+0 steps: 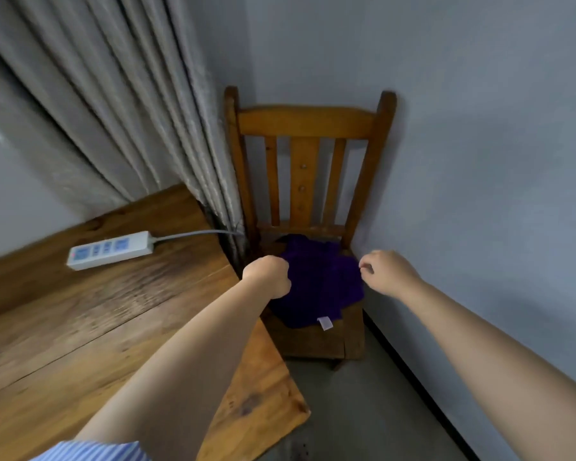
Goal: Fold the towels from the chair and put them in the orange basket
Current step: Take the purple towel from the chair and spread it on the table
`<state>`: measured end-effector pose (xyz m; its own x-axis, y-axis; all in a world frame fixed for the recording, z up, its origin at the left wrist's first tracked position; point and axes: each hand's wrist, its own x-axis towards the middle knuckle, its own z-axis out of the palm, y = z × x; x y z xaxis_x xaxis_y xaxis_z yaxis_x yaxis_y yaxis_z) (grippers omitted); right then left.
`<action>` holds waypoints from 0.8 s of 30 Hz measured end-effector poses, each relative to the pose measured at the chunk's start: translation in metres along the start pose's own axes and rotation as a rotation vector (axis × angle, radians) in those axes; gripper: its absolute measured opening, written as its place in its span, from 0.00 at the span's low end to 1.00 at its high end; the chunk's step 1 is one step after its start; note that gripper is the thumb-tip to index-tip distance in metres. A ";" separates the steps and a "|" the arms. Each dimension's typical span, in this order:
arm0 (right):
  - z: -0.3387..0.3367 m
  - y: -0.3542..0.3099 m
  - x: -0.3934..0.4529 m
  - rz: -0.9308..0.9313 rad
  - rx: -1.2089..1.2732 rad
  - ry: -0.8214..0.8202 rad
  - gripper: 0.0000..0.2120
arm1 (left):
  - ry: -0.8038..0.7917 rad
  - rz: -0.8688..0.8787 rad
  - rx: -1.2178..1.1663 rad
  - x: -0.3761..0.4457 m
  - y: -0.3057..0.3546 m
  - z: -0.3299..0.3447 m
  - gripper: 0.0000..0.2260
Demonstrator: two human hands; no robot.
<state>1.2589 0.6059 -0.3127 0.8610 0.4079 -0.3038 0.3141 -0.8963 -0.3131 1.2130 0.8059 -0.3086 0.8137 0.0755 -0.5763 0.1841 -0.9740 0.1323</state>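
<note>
Head view, only view. Left hand [269,276] reaches forward over the far corner of the wooden surface [113,321], forearm bare, wrist straight, back of hand up. Its fingers are curled into a fist at the 9 o'clock edge of the purple towel [316,281]; whether they actually pinch cloth is hidden by the hand itself, cannot tell. Right hand [384,271] is stretched out at 3 o'clock of the towel, just beside its right edge, fingers loosely curled, thumb and forefinger tips close together, nothing visible in them. Blue striped sleeve [94,452] shows at the bottom edge.

The towel lies crumpled on the seat of the wooden chair [308,128], white label [325,323] at its 6 o'clock edge, near the seat front. Some bare seat shows in front of the towel.

Room: the chair stands in a corner, backrest against the wall [479,128], which runs close along its 3 o'clock side. Curtain [130,111] hangs at 10 o'clock, touching the chair's left post. The surface edge sits tight against the chair's 9 o'clock side. White power strip [110,250] lies on the surface, well left of the left hand, cable running toward the curtain. Open floor [363,410] at 6 o'clock of the chair.
</note>
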 end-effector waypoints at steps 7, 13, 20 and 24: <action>0.107 0.049 0.063 0.018 -0.035 -0.215 0.14 | -0.197 -0.033 -0.050 0.101 -0.006 0.074 0.12; 0.206 0.091 0.108 -0.056 -0.151 -0.388 0.16 | -0.326 -0.091 -0.046 0.179 -0.008 0.155 0.13; 0.275 0.110 0.144 -0.080 -0.237 -0.393 0.30 | -0.376 -0.187 -0.015 0.221 0.000 0.230 0.16; 0.294 0.115 0.162 -0.111 -0.243 -0.248 0.22 | -0.201 -0.247 0.009 0.230 0.001 0.248 0.14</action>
<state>1.3170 0.6200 -0.6626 0.7025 0.5079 -0.4985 0.5114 -0.8474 -0.1427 1.2635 0.7692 -0.6409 0.6195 0.2670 -0.7382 0.3569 -0.9334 -0.0380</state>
